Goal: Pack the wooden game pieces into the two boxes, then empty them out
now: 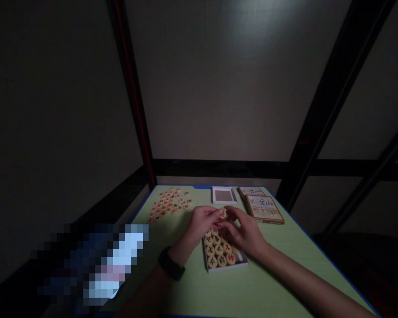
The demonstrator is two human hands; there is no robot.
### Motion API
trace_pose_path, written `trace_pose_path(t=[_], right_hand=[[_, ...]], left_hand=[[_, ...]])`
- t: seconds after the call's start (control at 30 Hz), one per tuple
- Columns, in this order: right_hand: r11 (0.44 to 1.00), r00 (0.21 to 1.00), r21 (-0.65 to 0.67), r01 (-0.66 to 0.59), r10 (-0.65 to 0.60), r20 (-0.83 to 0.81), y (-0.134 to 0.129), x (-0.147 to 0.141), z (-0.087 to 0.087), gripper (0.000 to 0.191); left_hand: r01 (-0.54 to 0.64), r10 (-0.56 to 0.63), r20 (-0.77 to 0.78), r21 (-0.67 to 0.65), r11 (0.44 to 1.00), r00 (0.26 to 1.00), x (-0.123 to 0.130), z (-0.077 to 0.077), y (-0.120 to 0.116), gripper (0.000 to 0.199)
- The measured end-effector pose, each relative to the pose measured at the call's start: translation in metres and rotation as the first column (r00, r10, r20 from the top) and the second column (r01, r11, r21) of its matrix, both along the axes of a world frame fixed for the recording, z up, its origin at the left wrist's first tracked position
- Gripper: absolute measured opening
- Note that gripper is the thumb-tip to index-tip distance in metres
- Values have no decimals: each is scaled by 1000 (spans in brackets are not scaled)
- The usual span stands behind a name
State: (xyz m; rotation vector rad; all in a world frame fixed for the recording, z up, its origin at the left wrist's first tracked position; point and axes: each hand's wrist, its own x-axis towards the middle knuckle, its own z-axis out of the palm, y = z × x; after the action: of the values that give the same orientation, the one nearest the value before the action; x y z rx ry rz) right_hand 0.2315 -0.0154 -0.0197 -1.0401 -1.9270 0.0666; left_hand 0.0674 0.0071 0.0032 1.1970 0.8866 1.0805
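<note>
My left hand (pixel 202 221) is closed on a round Chinese chess piece (pixel 223 214) with a red character, pinched above the far part of a white box (pixel 219 269). Reaching in from the right, my right hand (pixel 243 227) has its finger and thumb apart, with the fingertips close beside that piece. Whether they touch it I cannot tell. Rows of larger cream chess pieces (pixel 220 250) with black or red characters lie in the box. Both hands hide its far end, and a white strip of box floor shows along the right side.
Many small loose chess pieces (pixel 168 203) are scattered at the table's far left. A shallow white box part (pixel 224 195) lies at the back. Two printed boxes (pixel 264 208) overlap at the back right. A lit, pixelated patch (pixel 119 260) covers the left edge of the green table (pixel 285 282).
</note>
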Motion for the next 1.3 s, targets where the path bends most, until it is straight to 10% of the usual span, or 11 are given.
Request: trace_pose_path(t=[0.73, 0.87, 0.97, 1.13, 1.3], right_hand=[[998, 996, 38, -41, 38, 85, -7, 3, 15, 15], [996, 994, 65, -64, 57, 95, -7, 3, 13, 15], [997, 993, 46, -61, 56, 104, -6, 5, 12, 15], [998, 996, -51, -27, 31, 88, 0, 8, 9, 17], [995, 999, -103, 0, 4, 42, 6, 12, 7, 19]], left_hand=[[130, -129, -86, 5, 991, 988, 0, -10, -2, 58], [81, -41, -312, 119, 990, 949, -6, -8, 3, 45], [14, 256, -616, 397, 918, 745, -30, 1, 11, 30], [-66, 467, -882, 463, 884, 66, -87, 15, 23, 21], [-83, 348, -932, 356, 931, -97, -103, 6, 29, 28]])
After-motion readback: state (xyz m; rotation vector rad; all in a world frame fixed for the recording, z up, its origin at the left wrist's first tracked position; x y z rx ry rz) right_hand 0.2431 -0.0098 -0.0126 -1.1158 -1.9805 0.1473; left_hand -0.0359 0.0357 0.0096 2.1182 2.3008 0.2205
